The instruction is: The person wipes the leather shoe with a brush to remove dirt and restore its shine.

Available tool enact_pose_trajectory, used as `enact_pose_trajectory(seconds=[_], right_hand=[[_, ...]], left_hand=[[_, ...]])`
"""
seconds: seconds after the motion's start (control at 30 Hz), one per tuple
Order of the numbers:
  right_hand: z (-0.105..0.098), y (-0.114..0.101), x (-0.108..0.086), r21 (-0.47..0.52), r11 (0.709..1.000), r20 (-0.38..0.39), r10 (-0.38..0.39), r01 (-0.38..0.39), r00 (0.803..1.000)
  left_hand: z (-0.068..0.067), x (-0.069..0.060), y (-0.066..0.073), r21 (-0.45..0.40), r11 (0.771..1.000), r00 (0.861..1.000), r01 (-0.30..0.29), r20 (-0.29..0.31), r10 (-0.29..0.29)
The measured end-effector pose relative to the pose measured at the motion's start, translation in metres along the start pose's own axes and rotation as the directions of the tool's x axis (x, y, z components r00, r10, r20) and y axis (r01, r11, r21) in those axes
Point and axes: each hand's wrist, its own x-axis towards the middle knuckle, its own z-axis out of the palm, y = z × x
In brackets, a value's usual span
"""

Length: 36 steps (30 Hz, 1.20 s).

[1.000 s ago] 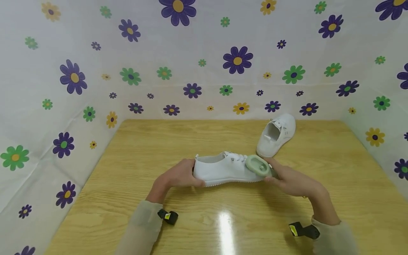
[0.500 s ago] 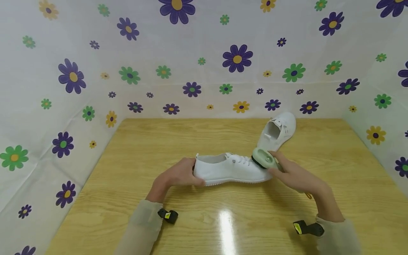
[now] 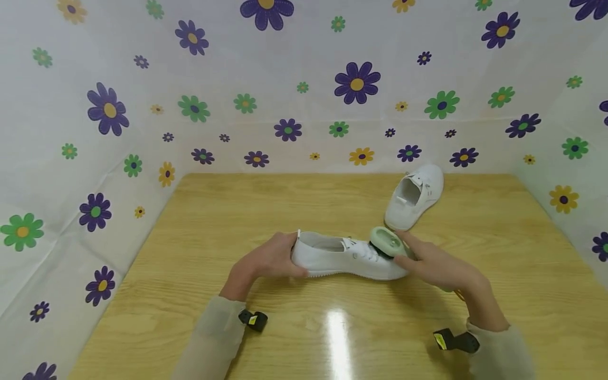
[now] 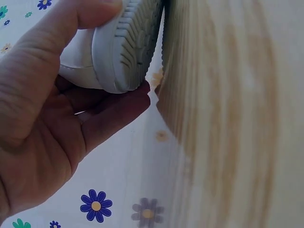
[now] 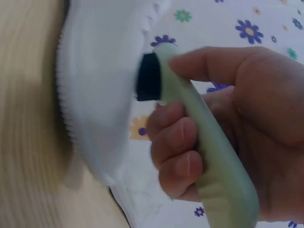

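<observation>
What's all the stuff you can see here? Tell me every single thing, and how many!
Wooden table: 1, yellow-brown, across the lower part of the head view
Floral backdrop: 1 visible surround, white with purple, green and yellow flowers, behind and beside the table
Near shoe: 1, white, middle, toe pointing right
Far shoe: 1, white, back right
Scrub brush: 1, pale green with dark bristles, at the near shoe's front
Wrist devices: 2, black and yellow, one per wrist
Sleeves: 2, beige, on the forearms
Left hand: 1, bare, gripping the near shoe's heel
Right hand: 1, bare, gripping the brush

Blurry white shoe (image 5: pixel 97 85), right wrist view
</observation>
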Motion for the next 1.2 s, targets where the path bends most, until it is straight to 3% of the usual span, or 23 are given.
enact_pose_trajectory(seconds=[0.1,0.2,0.37,0.5,0.73,0.9,1.03,1.2], right_hand=[[-0.01,0.005,-0.007,0.008,0.998,0.066,0.064,-0.064,0.996],[-0.017,0.011,-0.012,-0.009,0.992,0.084,0.129,-0.129,0.988],[-0.01,0.006,0.001,-0.045,0.998,0.032,0.047,-0.046,0.998],[-0.004,-0.002,0.009,-0.055,0.998,0.036,-0.02,0.022,0.999],[-0.007,0.006,-0.002,-0.084,0.994,0.031,0.066,-0.063,0.997],[0.006,0.002,0.011,-0.096,0.995,-0.021,-0.011,0.009,1.0],[0.01,0.0,0.014,-0.038,0.998,-0.005,-0.049,0.049,0.999],[-0.005,0.006,0.003,-0.045,0.997,0.024,0.061,-0.06,0.998]], left_hand=[[-0.002,0.001,0.002,0.019,1.0,1.0,-0.006,-0.008,0.006],[-0.003,0.002,0.002,0.033,0.999,1.0,0.005,-0.014,-0.004],[-0.004,0.006,0.0,0.076,0.997,0.998,-0.001,-0.056,0.006],[-0.004,0.009,-0.003,0.093,0.996,0.997,0.007,-0.076,0.0],[-0.001,0.01,-0.006,0.091,0.996,0.999,0.008,-0.053,-0.003],[0.0,0.007,-0.006,0.058,0.998,0.997,0.027,-0.067,-0.023],[0.001,0.007,-0.006,0.045,0.999,0.997,0.024,-0.07,-0.021],[0.001,0.009,-0.008,0.026,0.999,0.998,0.019,-0.053,-0.017]])
